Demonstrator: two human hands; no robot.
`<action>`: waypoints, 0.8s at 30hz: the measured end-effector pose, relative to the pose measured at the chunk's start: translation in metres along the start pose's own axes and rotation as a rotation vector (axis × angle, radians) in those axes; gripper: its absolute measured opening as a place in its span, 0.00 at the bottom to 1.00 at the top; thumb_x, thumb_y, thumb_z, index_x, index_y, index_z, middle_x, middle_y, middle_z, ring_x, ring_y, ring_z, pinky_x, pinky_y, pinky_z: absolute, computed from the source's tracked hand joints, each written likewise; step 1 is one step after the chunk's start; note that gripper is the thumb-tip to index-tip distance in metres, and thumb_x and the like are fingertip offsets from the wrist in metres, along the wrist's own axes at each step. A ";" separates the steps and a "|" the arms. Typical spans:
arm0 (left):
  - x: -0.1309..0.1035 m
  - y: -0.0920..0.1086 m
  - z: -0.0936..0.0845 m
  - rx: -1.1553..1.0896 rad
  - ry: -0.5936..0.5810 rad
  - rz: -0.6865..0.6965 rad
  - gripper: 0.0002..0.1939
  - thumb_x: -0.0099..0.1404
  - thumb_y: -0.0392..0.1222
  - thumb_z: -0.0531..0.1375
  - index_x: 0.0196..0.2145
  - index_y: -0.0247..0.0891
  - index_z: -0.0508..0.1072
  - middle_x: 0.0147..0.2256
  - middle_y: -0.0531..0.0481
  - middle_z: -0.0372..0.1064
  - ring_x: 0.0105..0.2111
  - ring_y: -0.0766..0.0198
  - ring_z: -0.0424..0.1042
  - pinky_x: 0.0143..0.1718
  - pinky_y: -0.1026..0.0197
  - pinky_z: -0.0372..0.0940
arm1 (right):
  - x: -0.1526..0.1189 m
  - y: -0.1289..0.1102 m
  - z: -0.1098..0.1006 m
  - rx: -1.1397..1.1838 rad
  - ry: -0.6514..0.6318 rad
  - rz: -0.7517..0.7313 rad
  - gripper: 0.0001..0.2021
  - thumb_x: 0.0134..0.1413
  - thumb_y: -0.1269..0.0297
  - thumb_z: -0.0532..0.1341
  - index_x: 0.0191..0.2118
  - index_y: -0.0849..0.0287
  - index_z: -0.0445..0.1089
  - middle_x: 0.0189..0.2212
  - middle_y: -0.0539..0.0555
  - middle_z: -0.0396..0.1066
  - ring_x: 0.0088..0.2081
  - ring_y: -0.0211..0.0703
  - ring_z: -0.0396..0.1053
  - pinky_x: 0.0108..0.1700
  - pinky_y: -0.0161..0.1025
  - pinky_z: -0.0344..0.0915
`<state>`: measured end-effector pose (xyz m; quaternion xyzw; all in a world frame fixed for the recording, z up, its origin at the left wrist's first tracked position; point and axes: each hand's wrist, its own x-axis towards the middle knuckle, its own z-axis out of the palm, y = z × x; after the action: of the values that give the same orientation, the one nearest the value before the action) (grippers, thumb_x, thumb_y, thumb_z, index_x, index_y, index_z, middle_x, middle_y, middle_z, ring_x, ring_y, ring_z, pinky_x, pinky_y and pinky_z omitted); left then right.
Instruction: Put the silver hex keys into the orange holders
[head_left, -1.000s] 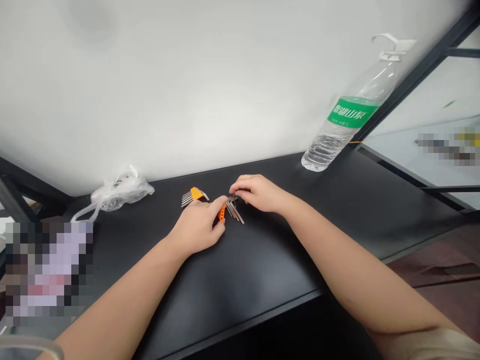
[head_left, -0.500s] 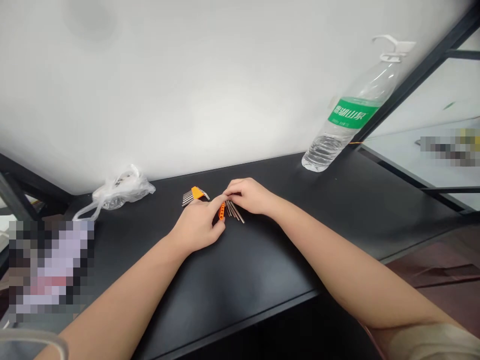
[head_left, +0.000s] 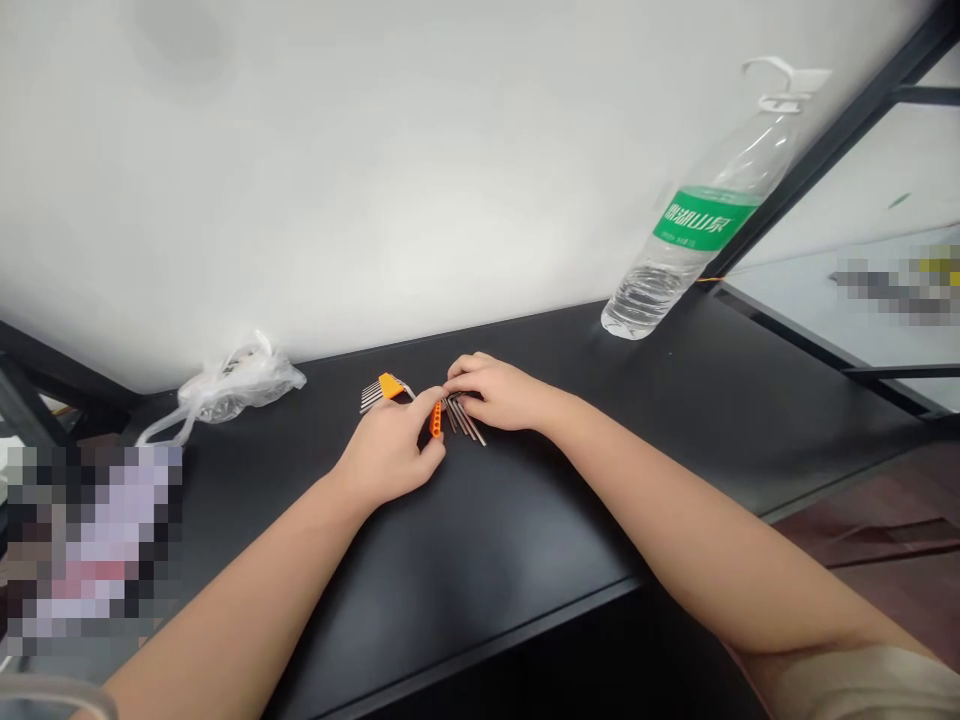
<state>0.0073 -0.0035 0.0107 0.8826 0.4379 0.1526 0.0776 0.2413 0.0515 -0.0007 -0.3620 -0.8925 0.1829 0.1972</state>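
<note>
My left hand (head_left: pixel 391 450) is closed round a narrow orange holder (head_left: pixel 436 421) with a row of round holes facing me. Right beside it, several metal hex keys (head_left: pixel 468 422) fan out over the black tabletop. The fingers of my right hand (head_left: pixel 495 390) are bent over the upper ends of these keys in a pinch, and its fingertips meet those of my left hand. Just beyond my left knuckles lies a second orange holder (head_left: pixel 390 385) with metal keys (head_left: pixel 370 395) sticking out to its left; my hand hides part of it.
A clear plastic bag (head_left: pixel 244 385) lies at the back left, near a blurred-out packet (head_left: pixel 105 545). At the back right, a large water bottle (head_left: pixel 690 220) with a green label stands by the wall. Black metal frame bars (head_left: pixel 847 165) edge the black table (head_left: pixel 480 540).
The view has shifted slightly. Both hands stay together at the same spot, with the right fingers slightly repositioned over the hex keys and a little more of the keys showing.
</note>
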 end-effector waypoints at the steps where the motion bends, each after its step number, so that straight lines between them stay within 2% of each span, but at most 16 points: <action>1: 0.000 0.000 -0.001 -0.003 -0.011 0.002 0.26 0.68 0.42 0.56 0.63 0.41 0.65 0.29 0.52 0.73 0.32 0.55 0.73 0.41 0.54 0.67 | -0.001 0.001 0.000 -0.002 -0.017 0.007 0.17 0.62 0.74 0.59 0.50 0.55 0.79 0.53 0.57 0.73 0.56 0.53 0.67 0.59 0.52 0.66; 9: 0.001 0.001 -0.002 -0.035 -0.054 0.045 0.25 0.69 0.42 0.57 0.63 0.43 0.66 0.28 0.53 0.72 0.31 0.56 0.71 0.45 0.53 0.66 | -0.003 0.012 0.002 0.062 -0.048 0.041 0.15 0.62 0.75 0.58 0.49 0.54 0.76 0.54 0.57 0.69 0.56 0.49 0.67 0.58 0.48 0.67; 16: 0.001 -0.001 -0.001 -0.058 -0.073 0.048 0.25 0.69 0.42 0.56 0.63 0.43 0.67 0.29 0.53 0.73 0.31 0.56 0.71 0.46 0.52 0.66 | -0.002 0.005 0.000 0.055 -0.075 0.085 0.13 0.59 0.75 0.58 0.46 0.56 0.74 0.48 0.56 0.69 0.52 0.49 0.68 0.54 0.45 0.67; 24: 0.001 0.000 -0.002 -0.044 -0.077 0.079 0.25 0.69 0.40 0.56 0.63 0.43 0.66 0.29 0.52 0.73 0.32 0.56 0.71 0.46 0.51 0.66 | 0.000 0.000 -0.005 0.067 -0.106 0.132 0.11 0.57 0.74 0.60 0.44 0.56 0.74 0.48 0.56 0.68 0.49 0.48 0.68 0.49 0.42 0.67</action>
<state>0.0068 -0.0024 0.0130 0.9025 0.3959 0.1311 0.1075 0.2437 0.0525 0.0035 -0.4032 -0.8693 0.2440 0.1492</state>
